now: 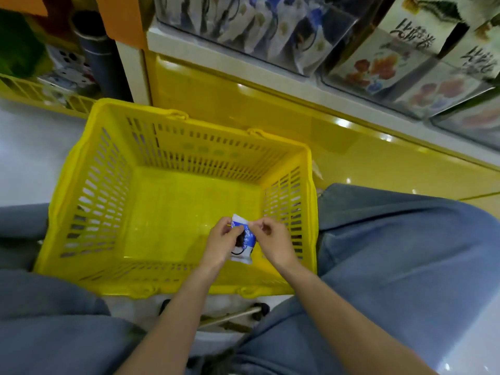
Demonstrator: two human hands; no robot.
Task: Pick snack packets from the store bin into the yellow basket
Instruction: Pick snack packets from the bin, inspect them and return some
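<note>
A small white and blue snack packet [246,243] with a dark round picture hangs inside the yellow basket [89,185], near its front right corner. My left hand [220,243] grips the packet's left side with curled fingers. My right hand [272,240] pinches its top right edge. The basket floor shows nothing else on it. The clear store bin [343,28] with several similar white and blue packets sits on the shelf above the basket.
A yellow shelf front [270,109] stands right behind the basket. More clear bins with printed bags [405,63] line the shelf at the upper right. Another yellow wire basket [40,96] with goods sits at the left. My knees in blue jeans flank the basket.
</note>
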